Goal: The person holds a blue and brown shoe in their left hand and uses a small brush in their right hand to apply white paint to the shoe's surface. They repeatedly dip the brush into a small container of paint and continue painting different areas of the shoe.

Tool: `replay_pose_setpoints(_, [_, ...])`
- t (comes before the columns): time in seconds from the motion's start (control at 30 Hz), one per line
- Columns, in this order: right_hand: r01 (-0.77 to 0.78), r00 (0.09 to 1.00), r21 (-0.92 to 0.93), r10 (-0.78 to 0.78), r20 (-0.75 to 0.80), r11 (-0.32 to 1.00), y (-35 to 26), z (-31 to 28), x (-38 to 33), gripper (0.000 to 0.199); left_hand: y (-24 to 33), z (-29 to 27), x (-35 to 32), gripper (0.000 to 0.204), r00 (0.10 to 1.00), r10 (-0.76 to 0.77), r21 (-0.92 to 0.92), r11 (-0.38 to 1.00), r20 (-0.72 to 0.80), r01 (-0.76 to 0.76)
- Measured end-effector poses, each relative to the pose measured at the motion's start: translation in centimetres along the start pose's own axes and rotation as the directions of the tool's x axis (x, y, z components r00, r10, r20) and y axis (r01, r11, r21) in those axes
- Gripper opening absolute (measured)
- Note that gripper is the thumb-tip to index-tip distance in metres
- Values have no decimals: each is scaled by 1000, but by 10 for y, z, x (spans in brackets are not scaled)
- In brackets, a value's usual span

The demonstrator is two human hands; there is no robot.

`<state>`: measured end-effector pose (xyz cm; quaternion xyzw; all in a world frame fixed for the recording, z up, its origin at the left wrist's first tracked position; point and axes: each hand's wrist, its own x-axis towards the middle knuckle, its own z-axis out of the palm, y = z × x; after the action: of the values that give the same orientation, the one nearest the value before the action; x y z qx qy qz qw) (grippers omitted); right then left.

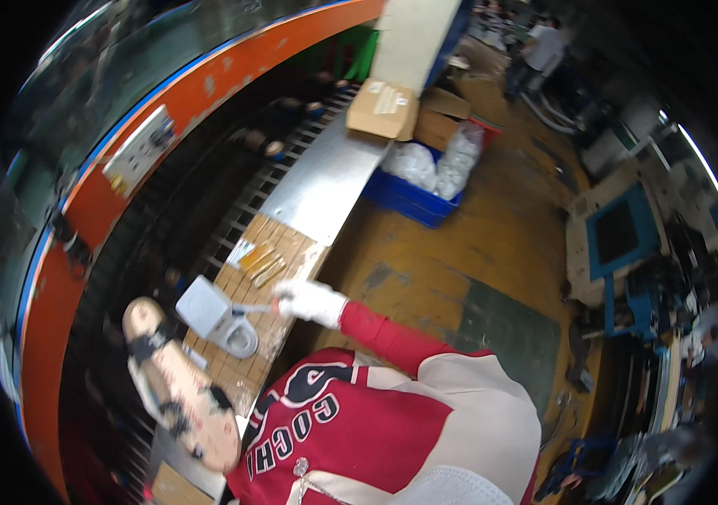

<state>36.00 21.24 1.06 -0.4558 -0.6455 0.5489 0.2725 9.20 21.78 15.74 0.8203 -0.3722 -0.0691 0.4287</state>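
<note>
My right hand (pixel 312 303), in a white glove with a red sleeve behind it, is over the right edge of the work table. Its fingers are closed on a slim light-coloured tool (pixel 256 309), whose exact kind is blurred. The tool reaches left toward a pale grey container (pixel 241 337) with a round opening; a flat square lid-like part (pixel 204 300) joins it. Whether the tool touches the container I cannot tell. Just beyond lie some amber, clear-looking strips (pixel 263 263). My left hand does not show.
A long beige padded form (pixel 186 391) with black straps stands left of the table. Beyond the tiled tabletop is a metal sheet (pixel 317 181), with a cardboard box (pixel 382 109) at its far end. A blue crate (pixel 418 198) of plastic bags sits on the floor. Another person (pixel 542 50) is far off.
</note>
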Motion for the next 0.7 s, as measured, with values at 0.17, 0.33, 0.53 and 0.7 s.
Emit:
replay_pose_setpoints(0.17, [589, 633, -537, -758, -158, 604, -121, -24, 19, 16, -20, 46, 25, 40, 232, 924, -653, 26, 305, 757])
replay_pose_setpoints(0.33, [723, 400, -557, -905, -146, 410, -193, 0, 3, 25, -22, 130, 33, 55, -323, 682, -337, 118, -656, 934])
replay_pose_setpoints(0.53, [590, 791, -160, -607, -82, 791, -163, 51, -20, 14, -3, 131, 43, 56, -200, 709, -306, -23, -676, 952])
replay_pose_setpoints(0.7, [483, 869, -72, -488, -81, 873, -141, 66, -12, 15, -5, 141, 38, 60, -184, 649, -366, -157, -738, 917])
